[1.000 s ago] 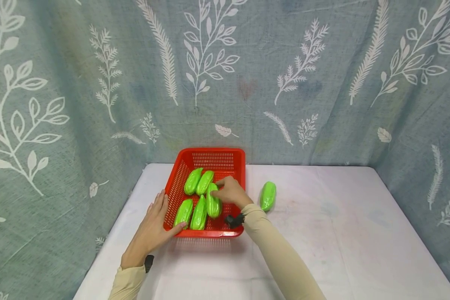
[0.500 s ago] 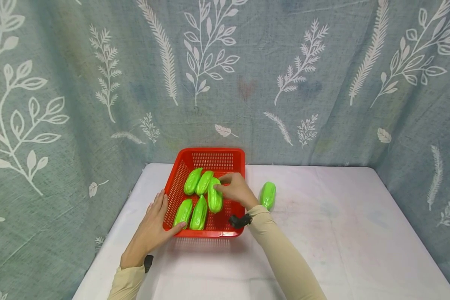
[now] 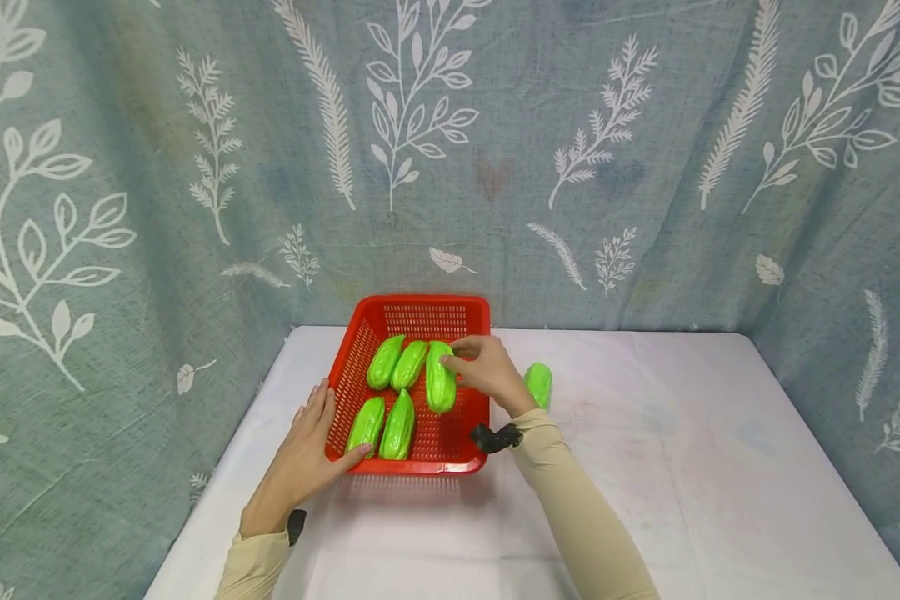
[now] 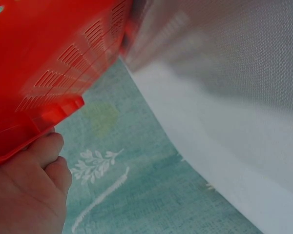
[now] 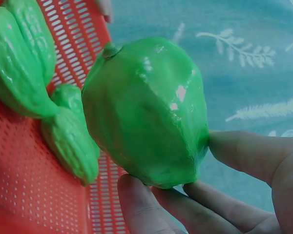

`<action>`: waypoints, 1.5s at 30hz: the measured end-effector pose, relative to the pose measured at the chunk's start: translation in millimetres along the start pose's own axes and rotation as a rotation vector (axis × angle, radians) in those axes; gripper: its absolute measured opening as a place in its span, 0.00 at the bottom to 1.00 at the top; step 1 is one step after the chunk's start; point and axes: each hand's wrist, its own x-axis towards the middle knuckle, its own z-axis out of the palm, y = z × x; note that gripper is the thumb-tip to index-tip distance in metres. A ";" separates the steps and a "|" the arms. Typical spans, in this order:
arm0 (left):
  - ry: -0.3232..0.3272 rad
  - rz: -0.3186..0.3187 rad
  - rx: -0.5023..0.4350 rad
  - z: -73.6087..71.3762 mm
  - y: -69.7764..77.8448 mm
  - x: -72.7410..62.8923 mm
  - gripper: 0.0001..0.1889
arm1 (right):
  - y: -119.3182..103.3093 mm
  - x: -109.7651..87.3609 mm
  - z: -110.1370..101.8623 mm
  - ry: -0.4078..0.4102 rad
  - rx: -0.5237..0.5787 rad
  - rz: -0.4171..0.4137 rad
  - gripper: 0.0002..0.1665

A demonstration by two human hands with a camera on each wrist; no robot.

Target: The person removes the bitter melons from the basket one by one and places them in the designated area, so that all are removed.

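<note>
A red slotted plastic basket [image 3: 427,467] stands on the white-covered table. Inside lie several glossy bright green bitter melons [image 3: 399,425], some in a back row and some in front. My right hand [image 3: 487,371] pinches another bitter melon [image 3: 441,379] between thumb and fingertips, over the basket's right part. In the right wrist view this held bitter melon [image 5: 146,112] shows its end with a small nub. My left hand [image 3: 303,458] rests on the basket's near left corner, fingers straight along the outer side and thumb over the rim. The left wrist view shows fingers [image 4: 53,156] beside the red rim.
One more bitter melon [image 3: 539,383] lies on the table [image 3: 682,467] right of the basket, partly hidden behind my right wrist. A grey-green curtain [image 3: 495,167] with white leaf prints hangs behind the table and along both sides.
My right hand has lifted the bitter melon from the basket's front row and carried it back and slightly right. My left hand has stayed in place.
</note>
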 end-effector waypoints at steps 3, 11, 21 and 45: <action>-0.001 0.000 -0.003 -0.5 0.1 0.1 0.61 | -0.4 -1.3 -5.6 0.017 0.010 0.006 0.25; -0.010 0.001 -0.015 -2.3 1.6 0.5 0.61 | 0.6 -5.2 -27.1 0.047 0.075 -0.004 0.27; -0.002 0.011 -0.018 -2.2 1.1 0.2 0.61 | 6.4 -13.1 -58.8 0.105 0.112 -0.002 0.28; -0.004 0.005 -0.019 -2.1 1.7 -0.4 0.61 | 28.4 -25.0 -98.7 0.167 0.097 0.033 0.30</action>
